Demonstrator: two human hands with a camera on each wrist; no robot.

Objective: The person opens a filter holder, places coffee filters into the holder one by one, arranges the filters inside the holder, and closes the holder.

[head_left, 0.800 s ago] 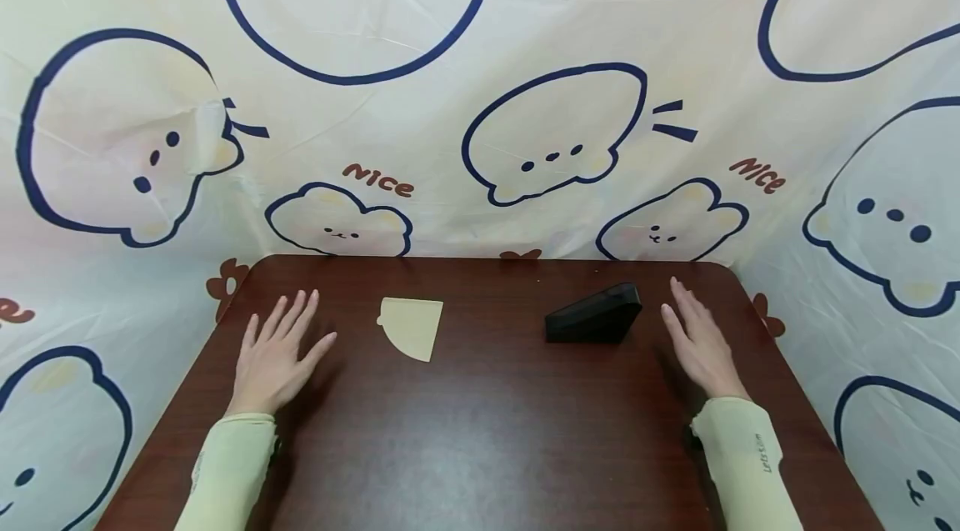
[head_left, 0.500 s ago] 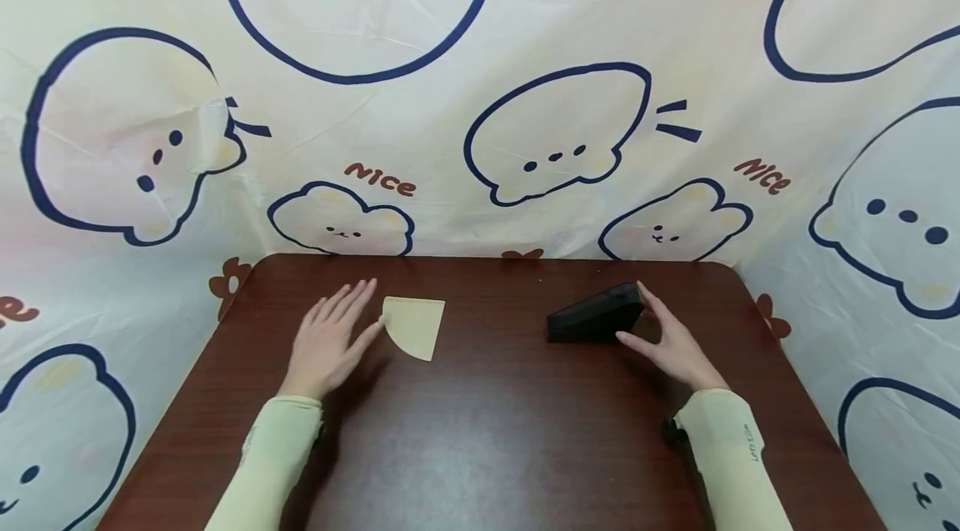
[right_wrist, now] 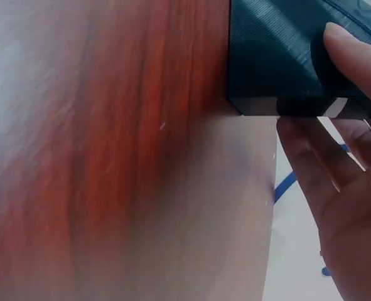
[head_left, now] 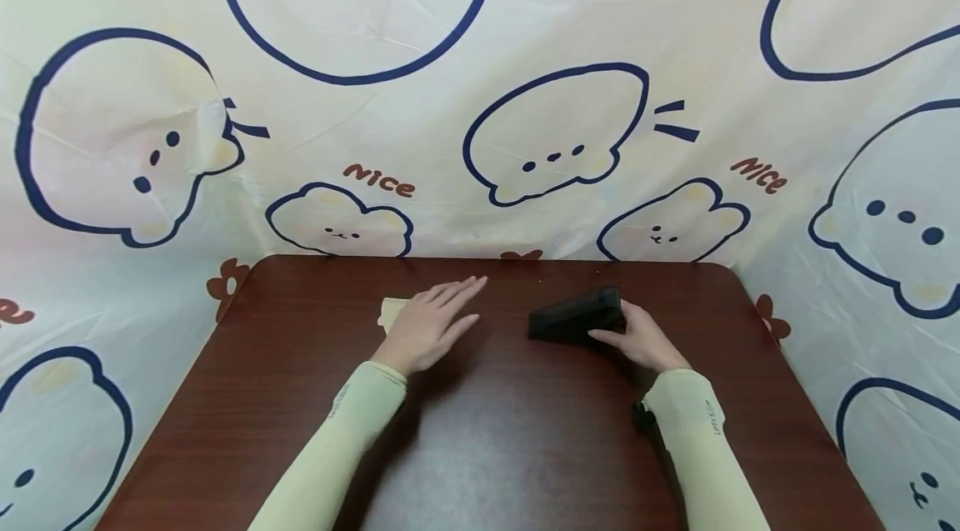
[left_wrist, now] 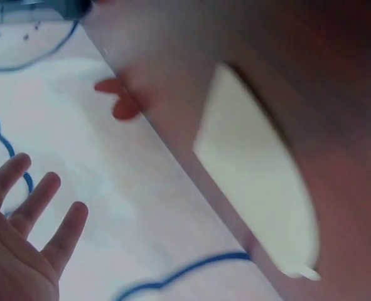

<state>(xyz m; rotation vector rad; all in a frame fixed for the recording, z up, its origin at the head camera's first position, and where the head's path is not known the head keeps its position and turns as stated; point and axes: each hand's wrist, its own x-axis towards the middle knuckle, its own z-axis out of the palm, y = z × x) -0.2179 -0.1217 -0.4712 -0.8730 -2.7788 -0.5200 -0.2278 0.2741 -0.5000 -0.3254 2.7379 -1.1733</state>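
Observation:
A black wedge-shaped case (head_left: 573,316) is on the right half of the table, its surface textured in the right wrist view. My right hand (head_left: 647,339) grips its tall right end, with the thumb (right_wrist: 354,56) on the near face and fingers behind. My left hand (head_left: 427,324) is out over the middle left with fingers straight and spread, holding nothing. Under and behind it lies a flat cream quarter-round piece (head_left: 392,310), mostly hidden in the head view. The left wrist view shows the cream piece (left_wrist: 254,169) whole, with a small tab at one corner.
The dark brown wooden table (head_left: 517,448) has rounded far corners. A white cloth (head_left: 435,122) with blue cartoon outlines hangs behind it and along both sides.
My left hand has swept right, past and over the cream piece. My right hand has moved left, taken hold of the black case and shifted it slightly left.

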